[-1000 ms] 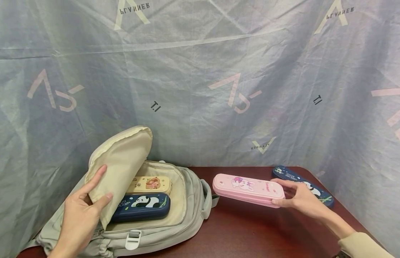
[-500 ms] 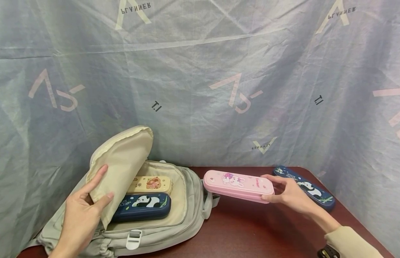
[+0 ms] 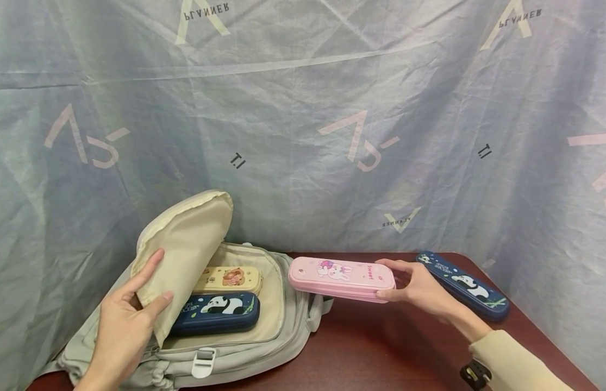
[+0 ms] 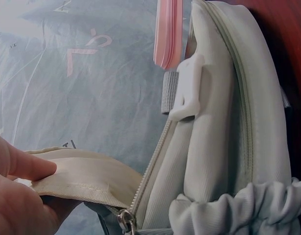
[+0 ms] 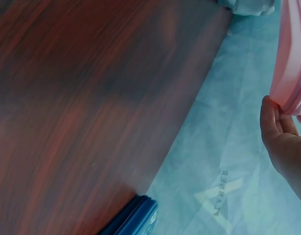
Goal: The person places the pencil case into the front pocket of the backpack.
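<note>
A grey-green backpack (image 3: 288, 331) lies on the table at the left of the head view, its front flap (image 3: 180, 260) lifted. My left hand (image 3: 126, 315) pinches the edge of that flap between thumb and fingers. Inside the opening are a cream pencil case (image 3: 234, 277) with a bear picture and a navy panda pencil case (image 3: 219, 313) in front of it. My right hand (image 3: 415, 288) grips the right end of a pink rabbit pencil case (image 3: 342, 278), held above the table beside the backpack's right edge. The flap hides the left ends of the two cases inside.
Another navy panda pencil case (image 3: 464, 285) lies at the right on the dark red table (image 3: 381, 347). A grey printed cloth (image 3: 303, 136) hangs behind and around the table. A white buckle (image 3: 203, 363) sits on the backpack's near side.
My right hand has carried the pink pencil case leftward, up to the backpack's right edge. My left hand keeps the flap raised in about the same place.
</note>
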Demonstrator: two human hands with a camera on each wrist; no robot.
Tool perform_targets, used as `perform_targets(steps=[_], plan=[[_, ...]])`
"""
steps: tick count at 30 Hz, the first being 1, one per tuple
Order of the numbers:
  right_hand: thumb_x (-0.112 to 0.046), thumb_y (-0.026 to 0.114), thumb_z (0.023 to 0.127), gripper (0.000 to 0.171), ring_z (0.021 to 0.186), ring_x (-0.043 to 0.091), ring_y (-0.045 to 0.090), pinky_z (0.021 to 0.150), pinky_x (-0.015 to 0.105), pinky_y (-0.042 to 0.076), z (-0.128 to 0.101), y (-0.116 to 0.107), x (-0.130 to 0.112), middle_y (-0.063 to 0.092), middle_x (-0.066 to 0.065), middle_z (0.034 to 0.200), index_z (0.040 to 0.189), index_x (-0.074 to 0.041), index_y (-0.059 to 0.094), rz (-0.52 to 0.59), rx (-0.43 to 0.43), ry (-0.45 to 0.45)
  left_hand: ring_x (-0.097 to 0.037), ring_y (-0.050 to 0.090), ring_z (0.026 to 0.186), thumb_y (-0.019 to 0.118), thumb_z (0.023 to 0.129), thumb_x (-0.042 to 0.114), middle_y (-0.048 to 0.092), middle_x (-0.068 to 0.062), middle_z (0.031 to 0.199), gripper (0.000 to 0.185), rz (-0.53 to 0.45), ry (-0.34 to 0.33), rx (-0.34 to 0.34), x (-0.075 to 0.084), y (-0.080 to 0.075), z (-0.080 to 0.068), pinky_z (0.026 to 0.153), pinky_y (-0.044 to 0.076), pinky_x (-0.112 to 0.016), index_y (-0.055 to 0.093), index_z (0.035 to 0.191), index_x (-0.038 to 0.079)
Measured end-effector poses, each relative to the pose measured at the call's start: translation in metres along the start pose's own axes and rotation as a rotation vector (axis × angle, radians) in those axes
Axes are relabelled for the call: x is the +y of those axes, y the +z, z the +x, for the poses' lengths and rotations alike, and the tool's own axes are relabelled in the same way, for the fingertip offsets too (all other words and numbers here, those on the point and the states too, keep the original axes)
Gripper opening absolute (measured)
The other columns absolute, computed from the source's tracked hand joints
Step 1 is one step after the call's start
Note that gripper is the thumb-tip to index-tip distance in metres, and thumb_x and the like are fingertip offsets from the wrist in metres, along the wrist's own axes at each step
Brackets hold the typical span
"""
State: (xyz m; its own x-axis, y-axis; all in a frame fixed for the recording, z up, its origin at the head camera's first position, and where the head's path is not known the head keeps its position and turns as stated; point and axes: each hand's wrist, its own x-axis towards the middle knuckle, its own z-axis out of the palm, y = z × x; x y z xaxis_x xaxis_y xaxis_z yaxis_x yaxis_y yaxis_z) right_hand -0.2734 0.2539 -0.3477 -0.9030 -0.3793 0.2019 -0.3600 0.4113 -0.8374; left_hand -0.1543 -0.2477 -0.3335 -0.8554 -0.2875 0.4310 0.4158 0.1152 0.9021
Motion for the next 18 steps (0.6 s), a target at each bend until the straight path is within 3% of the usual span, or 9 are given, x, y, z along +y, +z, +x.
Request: perform_targets(steps=[7,18], plan=[[-0.013,0.09,0.084,0.067,0.104,0.03,0.068,0.082,0.03,0.059,0.012,0.015,-0.007,0.071,0.017,0.121,0.142,0.002,0.061,0.059,-0.045,-0.048,-0.014,0.025,0.154,0.062,0.091,-0.024,0.029,-0.002,0.171,0.076,-0.039,-0.003,0.007,0.001,0.001,0.0,0.096,0.043,-0.007,0.051,0.157,0.012],[-0.011,0.089,0.084,0.063,0.105,0.028,0.068,0.083,0.029,0.059,0.03,0.036,-0.015,0.071,0.018,0.122,0.14,0.003,0.063,0.094,-0.069,-0.097,-0.012,0.032,0.15,0.063,0.091,-0.024,0.031,-0.003,0.17,0.075,-0.042,0.021,0.007,0.0,0.002,0.0,0.097,0.043,-0.007,0.051,0.157,0.01]])
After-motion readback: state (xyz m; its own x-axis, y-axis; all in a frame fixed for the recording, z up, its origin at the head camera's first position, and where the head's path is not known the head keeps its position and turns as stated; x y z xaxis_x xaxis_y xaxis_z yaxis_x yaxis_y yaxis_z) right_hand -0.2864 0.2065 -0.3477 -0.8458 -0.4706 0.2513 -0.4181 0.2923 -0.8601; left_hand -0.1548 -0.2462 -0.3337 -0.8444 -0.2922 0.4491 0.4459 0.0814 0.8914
